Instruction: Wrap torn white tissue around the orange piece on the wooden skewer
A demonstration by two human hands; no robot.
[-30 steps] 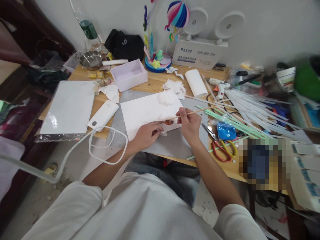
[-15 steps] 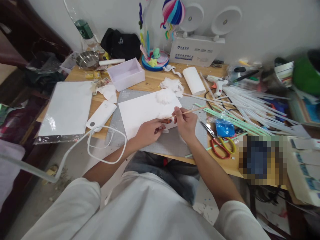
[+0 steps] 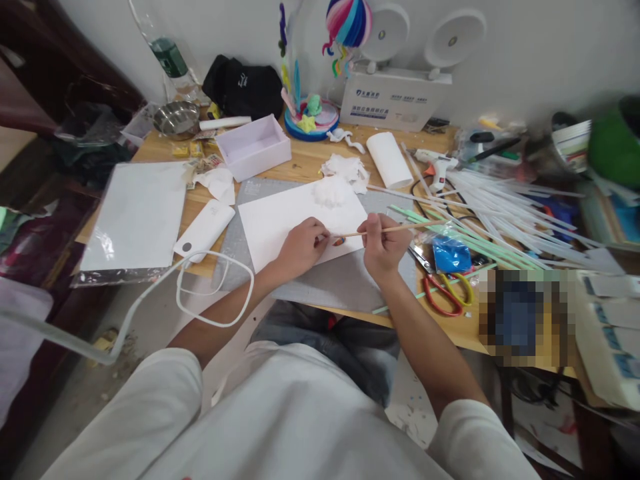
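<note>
Right-handed, we pinch a thin stick (image 3: pixel 353 234) between thumb and fingers, our right hand (image 3: pixel 387 247) holding it nearly level, its far end pointing out over the green rods (image 3: pixel 425 223). Its other end reaches the bent fingertips of our left hand (image 3: pixel 303 245), which are drawn close together (whether they grip the stick, we cannot tell). Just below the stick, in the gap between our hands, shows a small orange-and-blue piece (image 3: pixel 340 241), too small to make out.

Under our hands lies a white sheet (image 3: pixel 273 223), with a heap of white fluff (image 3: pixel 327 194) near its far edge. The sheet rests on a grey mat (image 3: pixel 350 287) on the wooden table (image 3: pixel 306 165). Beside our right wrist we have scissors (image 3: pixel 445 293), one handle red and one yellow, and a blue packet (image 3: pixel 451 255). Farther right, white rods (image 3: pixel 520 207) fan out past a glue gun (image 3: pixel 439 173). Beyond the mat stand a lilac box (image 3: pixel 267 155) and, near the wall, a balloon ornament (image 3: pixel 349 23).
</note>
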